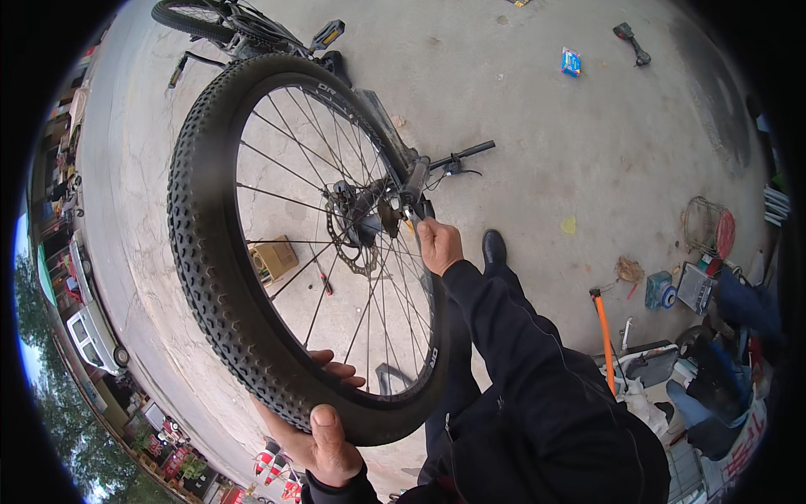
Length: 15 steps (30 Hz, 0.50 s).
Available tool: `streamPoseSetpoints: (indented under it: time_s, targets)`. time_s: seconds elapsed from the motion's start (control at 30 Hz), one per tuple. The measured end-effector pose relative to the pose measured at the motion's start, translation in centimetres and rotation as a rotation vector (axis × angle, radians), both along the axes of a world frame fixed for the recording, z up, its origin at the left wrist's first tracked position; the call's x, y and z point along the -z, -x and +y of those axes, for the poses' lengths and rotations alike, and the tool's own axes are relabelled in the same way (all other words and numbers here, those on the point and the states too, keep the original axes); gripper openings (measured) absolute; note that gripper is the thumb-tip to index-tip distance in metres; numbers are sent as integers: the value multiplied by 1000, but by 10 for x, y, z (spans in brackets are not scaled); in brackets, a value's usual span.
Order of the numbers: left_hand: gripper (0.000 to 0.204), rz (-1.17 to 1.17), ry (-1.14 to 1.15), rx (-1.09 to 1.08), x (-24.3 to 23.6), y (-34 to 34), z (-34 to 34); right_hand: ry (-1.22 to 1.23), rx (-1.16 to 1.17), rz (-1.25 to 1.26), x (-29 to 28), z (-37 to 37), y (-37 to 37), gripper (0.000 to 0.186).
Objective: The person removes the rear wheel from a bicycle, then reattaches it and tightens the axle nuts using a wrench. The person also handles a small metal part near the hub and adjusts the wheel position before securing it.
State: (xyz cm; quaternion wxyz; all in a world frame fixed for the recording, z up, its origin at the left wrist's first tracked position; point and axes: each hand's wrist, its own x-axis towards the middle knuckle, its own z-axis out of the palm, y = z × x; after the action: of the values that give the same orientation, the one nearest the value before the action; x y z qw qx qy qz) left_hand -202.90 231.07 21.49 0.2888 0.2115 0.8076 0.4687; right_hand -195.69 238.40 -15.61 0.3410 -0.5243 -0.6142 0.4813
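Observation:
A bicycle wheel (pixel 252 323) with a thick knobbly black tyre stands tilted in front of me. It has black spokes, a disc brake rotor (pixel 359 267) and a dark hub (pixel 361 227). My left hand (pixel 327 445) grips the tyre's lower edge, thumb on the outer side and fingers reaching inside the rim. My right hand (pixel 441 246) is closed in a fist beside the hub, close to the dark bicycle frame (pixel 413 181); the fist hides what it holds. Beyond the wheel are the handlebar (pixel 470 153), a pedal (pixel 327 34) and another wheel (pixel 189 17).
A cardboard box (pixel 274 258) and a red-handled tool (pixel 326 286) lie on the concrete, seen through the spokes. A cordless power tool (pixel 631 44) and a blue packet (pixel 571 62) lie far right. An orange bar (pixel 604 340) and piled parts stand at right. A white vehicle (pixel 94 338) is at left.

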Motion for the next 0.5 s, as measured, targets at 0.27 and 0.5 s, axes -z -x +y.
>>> streamPoseSetpoints:
  time_s: [0.27, 0.5]
  targets:
    - [64, -173, -129, 110, -1, 9, -4, 176, 12, 37, -11, -6, -5, 56]
    - [48, -63, -154, 192, 12, 10, -13, 279, -10, -187, -18, -6, -4, 56]
